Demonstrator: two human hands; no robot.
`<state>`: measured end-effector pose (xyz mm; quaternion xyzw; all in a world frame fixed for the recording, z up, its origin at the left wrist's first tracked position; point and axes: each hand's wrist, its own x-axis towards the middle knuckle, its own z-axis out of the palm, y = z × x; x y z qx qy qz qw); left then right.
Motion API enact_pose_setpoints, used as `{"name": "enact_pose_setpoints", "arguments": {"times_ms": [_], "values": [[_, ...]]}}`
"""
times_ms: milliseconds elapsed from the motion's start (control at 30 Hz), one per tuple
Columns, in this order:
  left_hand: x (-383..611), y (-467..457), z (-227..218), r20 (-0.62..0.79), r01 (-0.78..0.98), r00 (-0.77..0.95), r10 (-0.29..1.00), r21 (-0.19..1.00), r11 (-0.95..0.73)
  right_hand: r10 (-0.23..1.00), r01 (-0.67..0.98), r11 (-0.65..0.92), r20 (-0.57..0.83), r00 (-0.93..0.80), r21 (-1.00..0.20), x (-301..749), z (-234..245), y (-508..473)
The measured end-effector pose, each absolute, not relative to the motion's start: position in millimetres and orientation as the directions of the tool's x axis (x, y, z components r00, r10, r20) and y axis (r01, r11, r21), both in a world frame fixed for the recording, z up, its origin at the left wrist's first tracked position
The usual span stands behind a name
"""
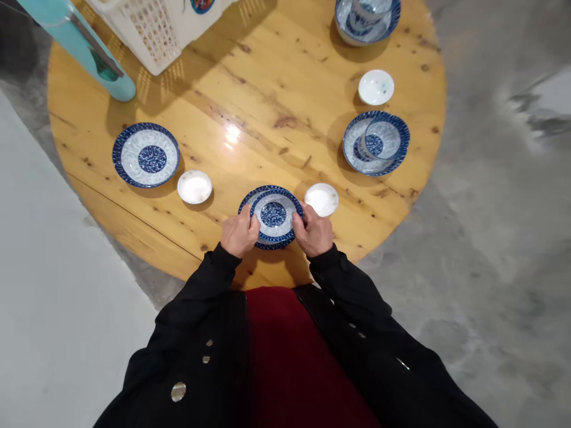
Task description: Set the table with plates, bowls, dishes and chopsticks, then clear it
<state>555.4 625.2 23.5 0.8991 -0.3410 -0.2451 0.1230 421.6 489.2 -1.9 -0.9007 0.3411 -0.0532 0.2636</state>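
A blue-and-white patterned bowl (273,214) rests on a matching plate (246,203) at the near edge of the round wooden table (267,95). My left hand (239,235) grips the bowl's left rim with curled fingers. My right hand (313,232) grips its right rim the same way. A small white dish (322,198) lies just right of the bowl, close to my right hand.
Another blue plate (146,154) and a small white dish (194,186) lie at the left. At the right a plate holds a tilted bowl (376,142), with a white dish (376,87) behind it. A further bowl set (368,21), a white basket (156,27) and a teal object (80,44) sit at the back.
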Motion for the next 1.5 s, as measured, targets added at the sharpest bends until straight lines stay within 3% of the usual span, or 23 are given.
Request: {"name": "enact_pose_setpoints", "arguments": {"times_ms": [133, 233, 467, 700, 833, 900, 1000, 1133, 1267, 1333, 1500], "values": [[553.4, 621.1, 21.0, -0.440, -0.617, 0.605, -0.664, 0.268, -0.740, -0.652, -0.665, -0.660, -0.173, 0.738, -0.350, 420.6, -8.1, 489.4], [553.7, 619.2, 20.7, -0.471, -0.656, 0.593, -0.653, 0.188, -0.731, -0.639, -0.666, -0.680, -0.198, 0.743, -0.307, 422.6, -8.7, 490.4], [558.3, 617.8, 14.7, -0.499, -0.696, 0.565, -0.657, 0.140, -0.704, -0.637, -0.683, -0.662, -0.247, 0.730, -0.309, 424.2, -20.1, 491.7], [565.0, 618.4, 10.9, -0.429, -0.718, 0.577, -0.695, 0.138, -0.682, -0.651, -0.655, -0.646, -0.165, 0.741, -0.392, 426.1, -34.3, 489.8], [572.1, 618.8, 12.2, -0.418, -0.708, 0.593, -0.688, 0.136, -0.693, -0.634, -0.704, -0.635, -0.306, 0.710, -0.319, 435.1, -20.1, 488.2], [577.2, 620.0, 8.1, -0.413, -0.689, 0.583, -0.699, 0.205, -0.696, -0.620, -0.719, -0.620, -0.367, 0.694, -0.313, 441.2, -12.3, 486.9], [584.4, 620.8, -5.5, -0.446, -0.572, 0.559, -0.699, 0.402, -0.715, -0.594, -0.717, -0.583, -0.402, 0.697, -0.382, 448.8, -8.6, 485.1], [587.6, 618.3, -26.0, -0.551, -0.153, 0.481, -0.682, 0.713, -0.685, -0.603, -0.713, -0.448, -0.407, 0.687, -0.540, 454.4, -18.8, 485.7], [583.8, 617.8, -31.7, -0.585, 0.112, 0.490, -0.646, 0.778, -0.619, -0.625, -0.658, -0.347, -0.358, 0.694, -0.668, 454.8, -27.0, 489.5], [580.0, 621.2, -26.4, -0.554, 0.111, 0.521, -0.649, 0.798, -0.592, -0.644, -0.638, -0.331, -0.329, 0.691, -0.695, 452.1, -24.8, 492.7], [566.2, 639.1, 1.0, -0.321, -0.139, 0.589, -0.741, 0.864, -0.485, -0.649, -0.540, -0.343, -0.222, 0.728, -0.769, 437.7, -5.7, 505.9]]}}
